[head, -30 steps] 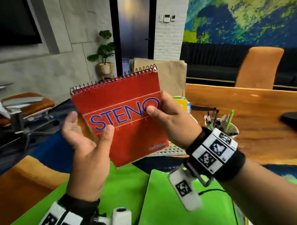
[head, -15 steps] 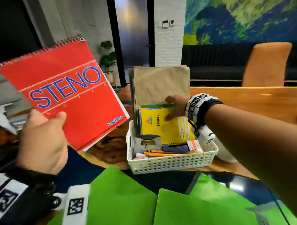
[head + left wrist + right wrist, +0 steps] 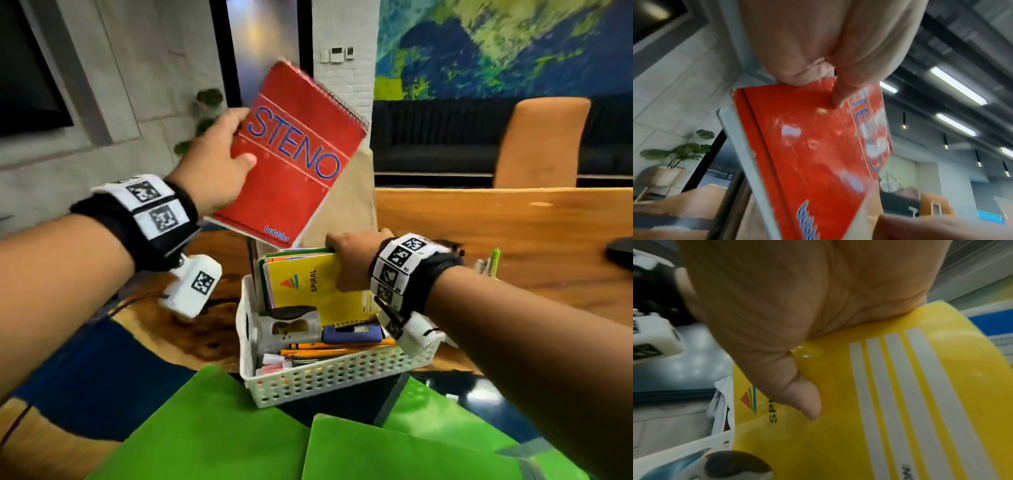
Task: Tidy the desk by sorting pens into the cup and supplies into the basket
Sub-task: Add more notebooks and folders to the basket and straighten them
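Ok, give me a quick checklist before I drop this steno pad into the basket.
1. Left hand grips steno pad: ok.
2. Pad over basket: ok, its lower corner hangs above the back.
3. Right hand holds yellow notebook forward: ok.
4. Gap behind notebook, before brown envelope: cannot tell.
5. Pad angle: not ok, tilted.

The red notebook said "STENO" in big blue letters. Small blue letters at its five o'clock corner looked like "bubbles." The yellow notebook at six o'clock from it said "SPIRAL" in black, turned sideways.
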`<state>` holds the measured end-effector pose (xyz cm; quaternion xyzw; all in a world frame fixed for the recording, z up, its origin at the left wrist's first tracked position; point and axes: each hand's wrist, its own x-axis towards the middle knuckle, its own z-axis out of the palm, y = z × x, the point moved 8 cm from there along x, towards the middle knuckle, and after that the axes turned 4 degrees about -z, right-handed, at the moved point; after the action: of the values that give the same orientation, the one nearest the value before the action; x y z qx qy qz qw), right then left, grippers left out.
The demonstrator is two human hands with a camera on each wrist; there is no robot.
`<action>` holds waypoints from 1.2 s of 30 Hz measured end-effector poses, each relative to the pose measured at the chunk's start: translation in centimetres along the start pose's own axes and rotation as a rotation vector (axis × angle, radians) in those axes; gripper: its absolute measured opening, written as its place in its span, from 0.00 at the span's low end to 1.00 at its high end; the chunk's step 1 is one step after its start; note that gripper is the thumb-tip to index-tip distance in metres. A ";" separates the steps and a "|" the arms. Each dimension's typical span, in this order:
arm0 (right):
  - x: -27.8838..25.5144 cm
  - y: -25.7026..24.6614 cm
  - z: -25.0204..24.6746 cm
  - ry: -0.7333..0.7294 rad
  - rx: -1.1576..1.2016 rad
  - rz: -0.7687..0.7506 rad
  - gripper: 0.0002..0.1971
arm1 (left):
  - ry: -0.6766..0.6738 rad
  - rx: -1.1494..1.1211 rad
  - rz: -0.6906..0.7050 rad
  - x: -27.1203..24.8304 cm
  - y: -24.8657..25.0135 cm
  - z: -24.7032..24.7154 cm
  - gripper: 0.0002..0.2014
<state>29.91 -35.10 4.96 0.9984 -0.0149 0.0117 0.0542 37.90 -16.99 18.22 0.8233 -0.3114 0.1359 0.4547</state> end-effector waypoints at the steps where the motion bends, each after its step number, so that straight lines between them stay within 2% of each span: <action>1: -0.4 -0.2 0.0 0.005 0.004 -0.002 0.24 | -0.129 0.053 0.043 0.6 0.8 2.4 0.32; 3: -0.8 -0.3 0.2 0.008 -0.002 0.010 0.26 | -0.382 0.271 0.092 0.7 1.7 7.3 0.35; 5: -1.1 -0.6 0.4 0.002 0.018 0.011 0.27 | -0.573 0.529 0.093 -0.2 1.5 11.5 0.33; 7: -1.4 -0.8 0.5 0.024 0.004 -0.005 0.29 | -0.748 0.636 0.096 -1.7 0.7 15.3 0.30; 9: -1.6 -0.9 0.5 0.040 -0.005 -0.020 0.31 | -0.854 0.669 0.096 -3.0 0.3 17.7 0.30; 13: -1.4 -0.7 0.8 0.056 0.005 -0.058 0.28 | -0.940 0.690 0.023 -3.5 -1.2 18.5 0.30; 18: -0.4 -0.4 0.9 0.079 -0.052 -0.066 0.27 | -1.001 0.774 -0.010 -3.4 -0.8 16.9 0.33; 20: 0.4 -0.1 0.8 0.071 -0.057 -0.028 0.28 | -0.967 0.831 -0.016 -3.3 -0.5 15.2 0.30; 22: 1.0 0.7 0.5 0.052 -0.032 0.055 0.26 | -0.890 0.885 -0.021 -3.6 -0.4 13.5 0.22; 25: -0.3 1.8 -1.8 0.156 -0.004 0.143 0.28 | -0.718 0.919 0.007 -5.6 0.0 10.5 0.16; 27: -2.5 2.3 -3.7 0.252 0.040 0.146 0.29 | -0.575 0.774 0.022 -8.1 1.4 8.3 0.18; 29: -5.6 2.7 -5.2 0.292 0.154 0.113 0.25 | -0.438 0.411 -0.063 -11.7 2.2 6.5 0.14; 31: -9.4 2.8 -6.0 0.254 0.348 0.063 0.21 | -0.372 -0.057 -0.353 -16.6 0.9 5.8 0.08; 33: -14.0 2.7 -5.1 0.092 0.445 0.029 0.19 | -0.437 -0.405 -0.683 -22.7 -1.0 7.3 0.08; 34: -16.2 2.8 -3.8 -0.020 0.428 0.020 0.19 | -0.475 -0.519 -0.792 -25.6 -1.7 8.1 0.11; 36: -20.6 3.5 -0.4 -0.257 0.326 0.038 0.19 | -0.513 -0.659 -0.912 -30.0 -2.4 9.3 0.17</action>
<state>9.23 -37.93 5.22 0.9868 -0.0385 -0.1123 -0.1105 15.85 -12.13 -3.69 0.6961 -0.0532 -0.3780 0.6080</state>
